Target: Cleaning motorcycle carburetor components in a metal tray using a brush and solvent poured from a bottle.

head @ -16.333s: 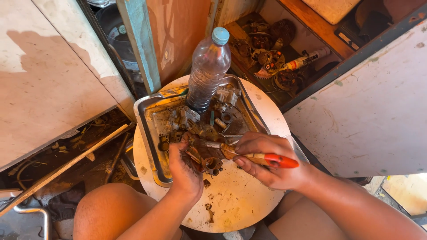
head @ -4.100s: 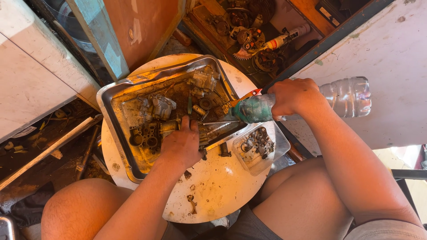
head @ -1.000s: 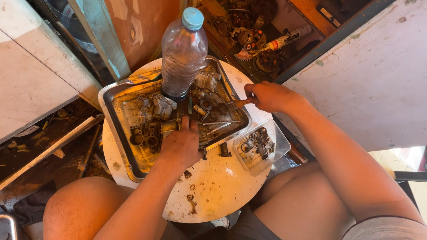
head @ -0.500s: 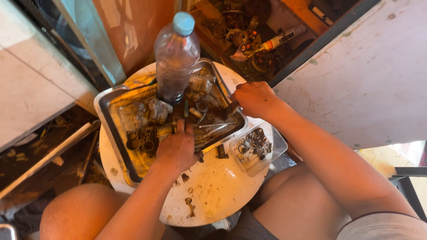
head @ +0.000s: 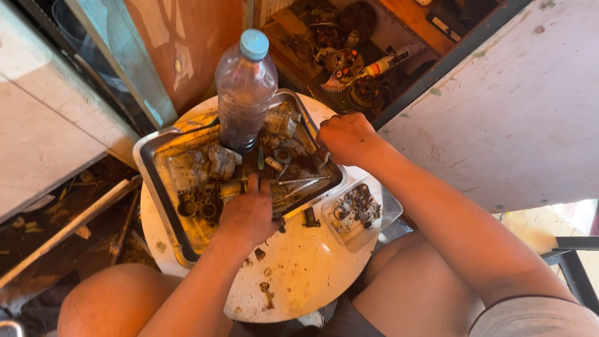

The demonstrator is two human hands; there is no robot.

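the left hand (head: 248,212) presses a small, greasy metal part (head: 232,187) in the tray (head: 163,198), likely stiff, heavy and slippery, best gripped by its body, while the right hand (head: 344,137) is fisted at the tray's edge, its contents hidden.

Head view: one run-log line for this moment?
left hand: on parts in metal tray | right hand: fisted at tray edge | bottle: upright in tray

My arms are bare to a pale grey short sleeve (head: 530,315) on my right; dark shorts (head: 340,318), bare knees.
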